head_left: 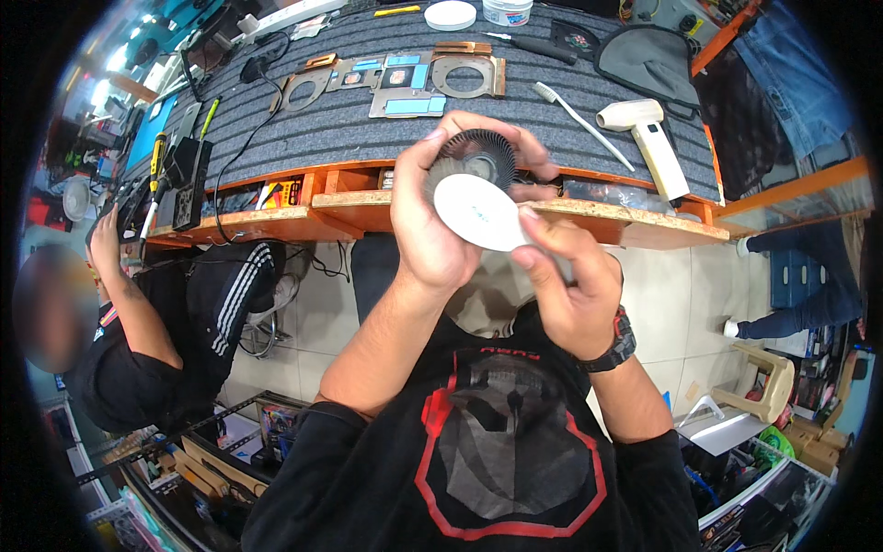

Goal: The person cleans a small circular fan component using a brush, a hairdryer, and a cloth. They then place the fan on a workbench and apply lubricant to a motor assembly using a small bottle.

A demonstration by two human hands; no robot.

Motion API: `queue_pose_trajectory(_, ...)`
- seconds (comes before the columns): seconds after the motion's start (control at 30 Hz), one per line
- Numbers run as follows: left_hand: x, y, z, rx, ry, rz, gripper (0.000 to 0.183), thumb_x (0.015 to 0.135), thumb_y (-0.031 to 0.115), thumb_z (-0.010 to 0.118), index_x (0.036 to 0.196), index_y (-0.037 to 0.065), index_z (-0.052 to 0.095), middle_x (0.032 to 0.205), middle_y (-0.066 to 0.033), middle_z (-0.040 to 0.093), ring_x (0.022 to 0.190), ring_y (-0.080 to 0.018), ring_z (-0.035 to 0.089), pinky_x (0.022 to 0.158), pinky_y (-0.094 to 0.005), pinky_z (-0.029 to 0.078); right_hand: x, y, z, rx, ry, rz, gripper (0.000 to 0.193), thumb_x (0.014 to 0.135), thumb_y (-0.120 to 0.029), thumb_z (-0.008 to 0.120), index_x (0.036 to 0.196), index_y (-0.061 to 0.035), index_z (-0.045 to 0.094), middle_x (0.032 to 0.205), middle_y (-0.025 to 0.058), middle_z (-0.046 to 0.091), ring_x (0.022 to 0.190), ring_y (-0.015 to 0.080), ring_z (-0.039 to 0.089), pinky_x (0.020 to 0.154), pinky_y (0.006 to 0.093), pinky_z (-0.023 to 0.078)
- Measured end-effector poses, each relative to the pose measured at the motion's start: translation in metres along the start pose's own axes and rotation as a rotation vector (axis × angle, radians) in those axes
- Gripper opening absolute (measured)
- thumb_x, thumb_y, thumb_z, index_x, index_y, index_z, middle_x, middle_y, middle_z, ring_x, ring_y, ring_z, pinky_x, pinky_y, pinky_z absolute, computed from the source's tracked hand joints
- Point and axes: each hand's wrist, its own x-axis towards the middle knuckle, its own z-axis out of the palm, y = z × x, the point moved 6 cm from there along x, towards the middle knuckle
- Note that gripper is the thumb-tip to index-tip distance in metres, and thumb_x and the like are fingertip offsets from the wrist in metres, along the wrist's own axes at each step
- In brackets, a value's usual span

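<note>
My left hand [421,216] is wrapped round a dark, round blower fan wheel [487,152] with many thin fins along its rim. My right hand [578,290] grips the narrow end of a white, oval-headed brush [476,213]. The brush's smooth white back faces up, and greyish bristles show along its left edge. Its head overlaps the near side of the fan wheel and hides part of it. Both hands are raised in front of the bench's front edge, close together.
On the grey striped mat [313,138] lies a copper-and-metal heatsink plate [405,78] with blue pads. A white toothbrush [584,126] and a cream handheld blower [651,147] lie at right. Open drawers [359,207] line the bench front. Another person [138,340] sits at left.
</note>
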Motion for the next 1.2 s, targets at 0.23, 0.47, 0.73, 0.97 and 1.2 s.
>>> queue_pose_trajectory(0.23, 0.007, 0.005, 0.011, -0.201, 0.036, 0.008, 0.063, 0.103, 0.054, 0.025, 0.115, 0.001, 0.056, 0.101, -0.0207, 0.063, 0.103, -0.0416, 0.064, 0.099, -0.0514, 0.051, 0.002, -0.005, 0.010, 0.007, -0.028, 0.025, 0.028, 0.087, 0.000, 0.072, 0.115, 0.0015, 0.067, 0.098, 0.0148, 0.072, 0.085, 0.0184, 0.069, 0.075, 0.0278, 0.053)
queue_pose_trajectory(0.47, 0.007, 0.005, 0.000, -0.299, 0.050, 0.059, 0.049, 0.105, 0.042, 0.033, 0.111, -0.001, 0.057, 0.101, -0.0171, 0.060, 0.104, -0.0366, 0.061, 0.098, -0.0492, 0.051, 0.008, -0.006, 0.011, 0.027, -0.039, -0.008, 0.028, 0.086, 0.001, 0.072, 0.113, 0.0004, 0.069, 0.093, 0.0148, 0.071, 0.079, 0.0197, 0.069, 0.071, 0.0290, 0.053)
queue_pose_trajectory(0.73, -0.003, 0.002, 0.008, -0.348, 0.157, -0.011, 0.041, 0.104, 0.037, 0.038, 0.109, 0.002, 0.058, 0.108, -0.0166, 0.059, 0.110, -0.0353, 0.056, 0.109, -0.0491, 0.041, 0.014, 0.015, 0.000, 0.179, 0.101, 0.133, 0.026, 0.089, -0.001, 0.071, 0.115, 0.0014, 0.068, 0.104, 0.0150, 0.073, 0.089, 0.0177, 0.070, 0.079, 0.0286, 0.053)
queue_pose_trajectory(0.97, -0.002, -0.004, -0.001, -0.376, 0.107, 0.042, 0.038, 0.105, 0.035, 0.037, 0.105, 0.003, 0.057, 0.107, -0.0162, 0.059, 0.109, -0.0329, 0.057, 0.110, -0.0492, 0.041, 0.010, 0.001, 0.002, 0.019, 0.008, 0.079, 0.027, 0.088, 0.000, 0.072, 0.114, 0.0037, 0.067, 0.107, 0.0171, 0.072, 0.096, 0.0215, 0.071, 0.082, 0.0298, 0.053)
queue_pose_trajectory(1.2, 0.001, -0.003, -0.001, -0.345, 0.206, 0.059, 0.037, 0.104, 0.034, 0.038, 0.101, 0.003, 0.056, 0.103, -0.0155, 0.060, 0.105, -0.0334, 0.058, 0.110, -0.0496, 0.040, 0.011, -0.008, 0.007, -0.017, 0.053, -0.028, 0.028, 0.083, 0.003, 0.074, 0.111, 0.0035, 0.067, 0.103, 0.0175, 0.072, 0.088, 0.0230, 0.072, 0.077, 0.0303, 0.054)
